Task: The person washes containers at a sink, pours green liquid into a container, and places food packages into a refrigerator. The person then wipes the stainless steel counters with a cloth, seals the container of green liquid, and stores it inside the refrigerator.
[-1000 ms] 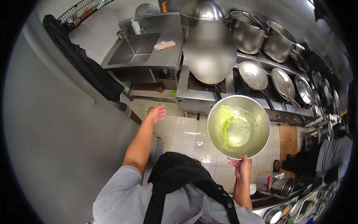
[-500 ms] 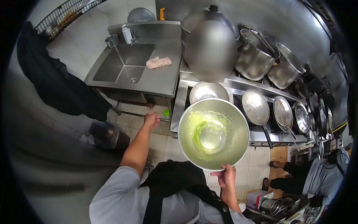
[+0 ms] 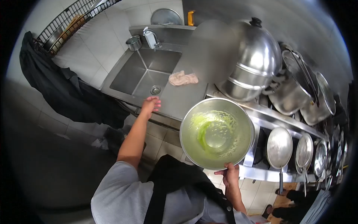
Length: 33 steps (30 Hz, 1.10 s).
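The right hand (image 3: 230,175) has the bowl (image 3: 243,130) by its near rim, thumb over the edge, fingers tucked underneath, mouth upward, just right of the frame's middle! The left hand (image 3: 150,105), left of middle, overlaps the front edge of the sink (image 3: 123,80) from here, fingers loosely bent, nothing in its grasp. A one-handed grip on something that wide wants care, I'd judge: thumb firm on the rim, fingers spread below, bowl level so the green smear (image 3: 203,135) stays inside, free hand to the far side if it tips. Now the count! One bowl, one sink, one tap (image 3: 157,44), one white bottle (image 3: 150,39) beside it, one cup (image 3: 134,43) at the back left corner, one pink cloth (image 3: 182,78) right of the basin. Upper right, one steamer (image 3: 244,84) under one domed lid (image 3: 261,48), then two pots (image 3: 287,98) beyond. Right of frame, three pans (image 3: 279,149), as best I can tell, that edge being warped and crowded. Lower right, a co-worker's two feet (image 3: 267,211)
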Available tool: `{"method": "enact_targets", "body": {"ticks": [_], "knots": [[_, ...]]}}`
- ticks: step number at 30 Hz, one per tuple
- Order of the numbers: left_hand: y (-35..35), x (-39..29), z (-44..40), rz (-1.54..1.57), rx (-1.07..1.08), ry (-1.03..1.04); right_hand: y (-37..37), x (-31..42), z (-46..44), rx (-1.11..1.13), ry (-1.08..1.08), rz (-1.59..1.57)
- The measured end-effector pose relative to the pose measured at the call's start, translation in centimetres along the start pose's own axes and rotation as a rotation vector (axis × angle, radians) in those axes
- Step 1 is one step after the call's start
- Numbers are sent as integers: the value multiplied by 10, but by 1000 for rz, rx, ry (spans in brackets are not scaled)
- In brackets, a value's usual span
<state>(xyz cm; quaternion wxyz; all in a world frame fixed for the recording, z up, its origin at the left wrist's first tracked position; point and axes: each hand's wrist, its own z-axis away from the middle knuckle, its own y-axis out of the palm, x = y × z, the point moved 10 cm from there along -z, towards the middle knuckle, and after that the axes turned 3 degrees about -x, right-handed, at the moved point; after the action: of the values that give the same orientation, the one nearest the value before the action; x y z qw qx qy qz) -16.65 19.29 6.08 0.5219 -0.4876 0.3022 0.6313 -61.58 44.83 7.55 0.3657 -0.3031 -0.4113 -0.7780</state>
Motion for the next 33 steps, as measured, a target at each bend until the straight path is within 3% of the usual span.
{"method": "enact_targets", "body": {"ticks": [7,12,19,22,25,28,31,33], "knots": [[-62,-59,-99,-98,-17,35,75,1,-79,-16,63,132],[-87,-100,-262,-196,-7,126,144,-25,-126,-129,37,136],[-59,-120,-490,-155,-99,332,282,-39,-170,-201,44,183],[-53,-113,-549,-323,-210,205,329,-31,-191,-216,45,208],[-27,-99,-592,-345,-29,85,369,-33,-215,-194,82,213],[1,-132,-553,115,345,22,389,-40,-235,-206,83,282],[-7,-190,-521,492,610,180,427,-47,-262,-170,84,299],[-45,-211,-506,539,539,165,446,-63,-292,-125,96,328]]}}
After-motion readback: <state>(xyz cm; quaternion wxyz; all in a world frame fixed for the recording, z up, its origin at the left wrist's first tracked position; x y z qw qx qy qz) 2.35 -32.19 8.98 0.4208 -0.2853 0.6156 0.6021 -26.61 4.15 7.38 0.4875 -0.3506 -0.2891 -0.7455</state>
